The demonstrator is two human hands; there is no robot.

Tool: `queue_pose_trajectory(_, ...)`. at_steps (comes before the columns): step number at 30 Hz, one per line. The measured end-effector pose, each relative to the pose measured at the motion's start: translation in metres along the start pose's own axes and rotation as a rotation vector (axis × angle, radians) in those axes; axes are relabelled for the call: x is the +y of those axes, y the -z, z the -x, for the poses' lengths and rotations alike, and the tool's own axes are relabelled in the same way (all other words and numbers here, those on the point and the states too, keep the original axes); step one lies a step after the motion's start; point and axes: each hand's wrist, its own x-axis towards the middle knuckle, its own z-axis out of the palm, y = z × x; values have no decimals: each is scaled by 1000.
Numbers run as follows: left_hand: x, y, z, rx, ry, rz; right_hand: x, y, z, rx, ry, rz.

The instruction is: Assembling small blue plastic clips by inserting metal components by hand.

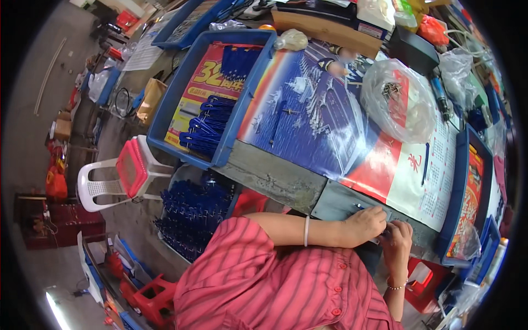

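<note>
My left hand (pixel 366 224) is closed at the table's front edge, over a grey metal plate (pixel 335 201). From its fingers sticks the small blue end (pixel 360 207) of a thin piece whose kind I cannot make out. Just to the right, my right hand (pixel 397 239) is closed with bent fingertips, almost touching the left. Whatever is pinched between the two hands is mostly hidden by the fingers. On the poster sheet (pixel 324 148) beyond lie a small metal piece (pixel 290 111) and a thin dark blue rod (pixel 426 165).
A blue tray (pixel 155 132) at the left holds stacks of slim blue parts (pixel 206 124). Below it stands a container heaped with similar blue parts (pixel 192 214). An open plastic bag (pixel 410 118) holds small metal pieces. Another blue tray (pixel 450 220) is at right; a white chair (pixel 99 181) stands left.
</note>
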Motion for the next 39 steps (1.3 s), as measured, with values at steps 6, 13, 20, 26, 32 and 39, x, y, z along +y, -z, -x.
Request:
queue_pose_trajectory(6,-25,95,62,-33,229,-148,-59,-52,-66,-33,264,-310)
queue_pose_trajectory(13,-9,13,12,-47,31,39,-5,-7,-4,9,10,-64)
queue_pose_trajectory(20,-32,95,68,-56,234,-112,-58,-56,-68,-47,304,-298)
queue_pose_trajectory(26,-11,27,25,12,34,25,-17,-14,-18,-58,61,-112)
queue_pose_trajectory(32,-24,54,35,-44,-11,-83,-36,-33,-34,15,111,-188)
queue_pose_trajectory(39,-21,61,46,25,57,-24,-42,-34,-40,-37,143,-145)
